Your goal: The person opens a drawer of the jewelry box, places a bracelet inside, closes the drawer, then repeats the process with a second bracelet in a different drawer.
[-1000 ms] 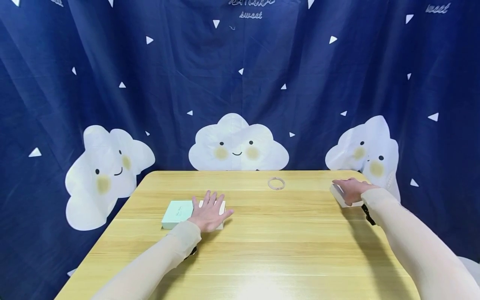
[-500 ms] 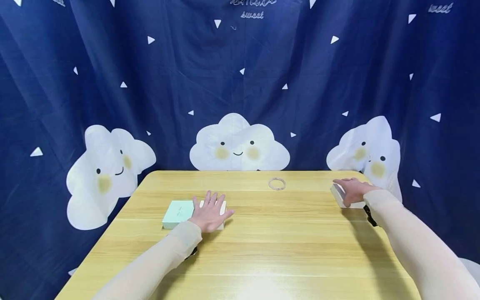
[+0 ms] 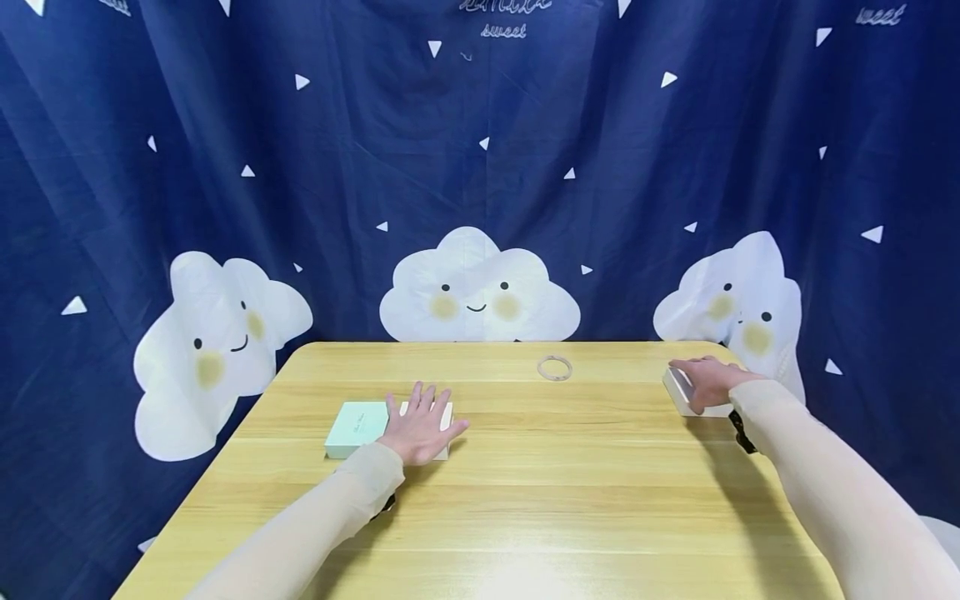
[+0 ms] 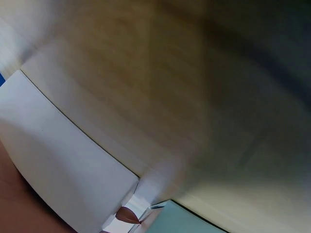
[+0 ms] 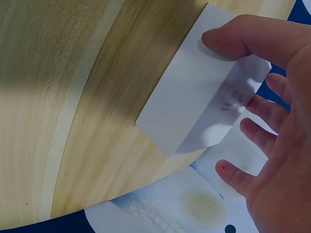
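In the head view my left hand point(image 3: 416, 429) rests with spread fingers on a white box point(image 3: 447, 442) at the table's left. A mint-green box point(image 3: 358, 425) with small lettering stands beside it. The left wrist view shows the white box point(image 4: 63, 145) close up, a fingertip point(image 4: 127, 215) at its end and a corner of the mint box point(image 4: 182, 221). At the table's far right, my right hand point(image 3: 708, 383) holds another white box point(image 3: 681, 406). In the right wrist view its thumb point(image 5: 226, 44) presses one side of that box point(image 5: 182, 90), with other fingers across the opposite edge.
A thin, pale pinkish ring point(image 3: 554, 377) lies near the back edge of the wooden table point(image 3: 555, 492), between the two hands. Behind the table hangs a navy curtain point(image 3: 480, 192) with smiling clouds and white triangles.
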`<state>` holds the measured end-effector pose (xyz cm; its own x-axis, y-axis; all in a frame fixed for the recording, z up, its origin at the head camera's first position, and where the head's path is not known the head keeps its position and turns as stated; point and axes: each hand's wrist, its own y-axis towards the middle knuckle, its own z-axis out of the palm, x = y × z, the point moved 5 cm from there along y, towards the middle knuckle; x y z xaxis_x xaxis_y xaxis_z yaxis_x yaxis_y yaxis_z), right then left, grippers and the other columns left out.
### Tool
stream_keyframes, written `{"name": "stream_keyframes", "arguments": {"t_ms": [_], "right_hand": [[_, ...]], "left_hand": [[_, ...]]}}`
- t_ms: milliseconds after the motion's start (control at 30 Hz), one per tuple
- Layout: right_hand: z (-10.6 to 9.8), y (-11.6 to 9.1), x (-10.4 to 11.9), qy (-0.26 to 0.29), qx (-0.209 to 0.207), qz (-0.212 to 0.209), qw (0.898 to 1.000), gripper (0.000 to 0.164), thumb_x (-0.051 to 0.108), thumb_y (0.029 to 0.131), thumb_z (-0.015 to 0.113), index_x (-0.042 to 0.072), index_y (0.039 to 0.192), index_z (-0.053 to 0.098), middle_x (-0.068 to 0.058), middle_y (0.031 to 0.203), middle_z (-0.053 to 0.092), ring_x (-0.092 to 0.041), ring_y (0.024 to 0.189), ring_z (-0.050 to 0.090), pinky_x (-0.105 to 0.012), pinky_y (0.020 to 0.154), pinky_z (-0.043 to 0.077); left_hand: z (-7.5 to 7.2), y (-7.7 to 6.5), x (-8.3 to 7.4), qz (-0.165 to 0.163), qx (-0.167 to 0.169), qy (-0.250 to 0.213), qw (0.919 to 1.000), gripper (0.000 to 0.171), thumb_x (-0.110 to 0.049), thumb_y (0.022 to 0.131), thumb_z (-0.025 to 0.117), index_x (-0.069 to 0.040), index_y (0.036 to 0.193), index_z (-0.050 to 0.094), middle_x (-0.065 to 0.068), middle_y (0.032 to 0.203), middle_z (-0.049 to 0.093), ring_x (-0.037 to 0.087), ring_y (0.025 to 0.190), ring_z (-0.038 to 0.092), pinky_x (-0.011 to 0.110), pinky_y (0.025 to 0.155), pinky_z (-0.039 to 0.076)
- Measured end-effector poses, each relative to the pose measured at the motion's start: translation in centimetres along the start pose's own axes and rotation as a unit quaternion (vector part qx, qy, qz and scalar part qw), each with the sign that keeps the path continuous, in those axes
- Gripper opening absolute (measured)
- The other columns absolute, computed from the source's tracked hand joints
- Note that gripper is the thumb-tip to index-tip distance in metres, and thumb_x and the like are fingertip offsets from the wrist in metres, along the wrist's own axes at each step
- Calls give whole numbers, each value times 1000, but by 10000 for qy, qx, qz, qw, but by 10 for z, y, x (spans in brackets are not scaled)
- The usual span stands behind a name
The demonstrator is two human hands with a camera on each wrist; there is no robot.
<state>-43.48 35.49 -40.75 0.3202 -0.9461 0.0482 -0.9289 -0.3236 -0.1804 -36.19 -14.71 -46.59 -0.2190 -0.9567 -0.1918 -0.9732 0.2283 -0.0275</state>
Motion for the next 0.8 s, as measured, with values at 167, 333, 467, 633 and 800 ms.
{"name": "stream_keyframes", "arguments": {"t_ms": [167, 333, 467, 633, 800], "right_hand": [[-1, 0, -1, -41, -67, -57, 10000, 96, 13, 61, 80, 0, 148, 42, -31, 133, 58, -51, 119, 50, -70, 84, 46], [-2, 2, 0, -168, -184, -192, 9995, 94, 14, 60, 81, 1, 146, 46, -29, 130, 60, -49, 118, 51, -66, 78, 48], [-6, 2, 4, -282, -286, -280, 9988, 92, 15, 60, 81, 1, 144, 48, -29, 129, 60, -47, 115, 52, -63, 76, 48], [-14, -2, 12, -346, -376, -338, 9981, 89, 17, 60, 81, 1, 142, 50, -27, 127, 61, -43, 110, 54, -58, 74, 48], [-20, -4, 21, -356, -431, -402, 9976, 88, 18, 60, 82, 2, 141, 52, -26, 126, 61, -40, 107, 54, -56, 72, 48]], "left_hand": [[-1, 0, -1, 5, 5, 25, 10000, 84, -73, 99, 30, -18, 162, 24, 16, 168, 19, 37, 157, 2, 77, 111, -9], [1, 0, 0, -17, 20, 5, 10000, 84, -72, 98, 30, -18, 162, 23, 16, 168, 19, 37, 157, 3, 77, 112, -9], [4, 2, 2, -24, 7, -8, 10000, 84, -72, 98, 31, -19, 162, 23, 15, 168, 19, 37, 157, 3, 77, 111, -10], [5, 2, 3, -34, 3, -15, 10000, 85, -75, 97, 29, -20, 162, 22, 14, 168, 19, 36, 157, 1, 77, 112, -9], [2, 0, 1, 2, -6, -30, 10000, 85, -72, 98, 31, -18, 162, 24, 16, 167, 20, 37, 157, 3, 77, 112, -10]]}}
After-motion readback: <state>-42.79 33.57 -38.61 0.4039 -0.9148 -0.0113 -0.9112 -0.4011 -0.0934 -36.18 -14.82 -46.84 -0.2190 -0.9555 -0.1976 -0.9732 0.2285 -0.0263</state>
